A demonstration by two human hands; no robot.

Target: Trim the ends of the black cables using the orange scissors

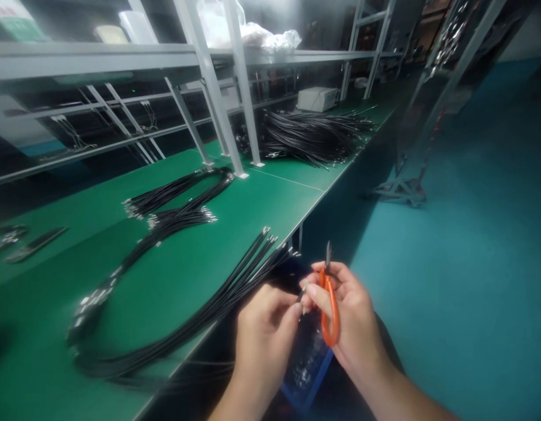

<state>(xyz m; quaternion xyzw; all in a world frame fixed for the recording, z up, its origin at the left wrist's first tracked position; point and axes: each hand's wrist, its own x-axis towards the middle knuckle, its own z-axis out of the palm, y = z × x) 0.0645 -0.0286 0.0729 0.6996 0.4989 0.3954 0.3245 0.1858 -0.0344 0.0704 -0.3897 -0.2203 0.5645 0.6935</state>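
Note:
My right hand [352, 304] is closed around a pair of orange-handled scissors [330, 318], their dark blades pointing up and away from me. Its thumb and forefinger also meet at a small pale cable end. My left hand [266, 327] pinches the black cable [301, 295] close to that end, so the two hands nearly touch. Beside my left hand, a bundle of black cables [200, 313] with pale tips curves across the green table [270, 190] and overhangs its edge. Under my hands sits a blue bin [312, 380] holding small shiny bits, blurred.
More black cables [178, 199] lie looped on the table, and a large cable pile [309, 137] rests farther back near a pale box [317, 99]. White shelf posts [244, 88] rise from the tabletop. A wheeled stand [402, 190] is on the blue-green floor at right.

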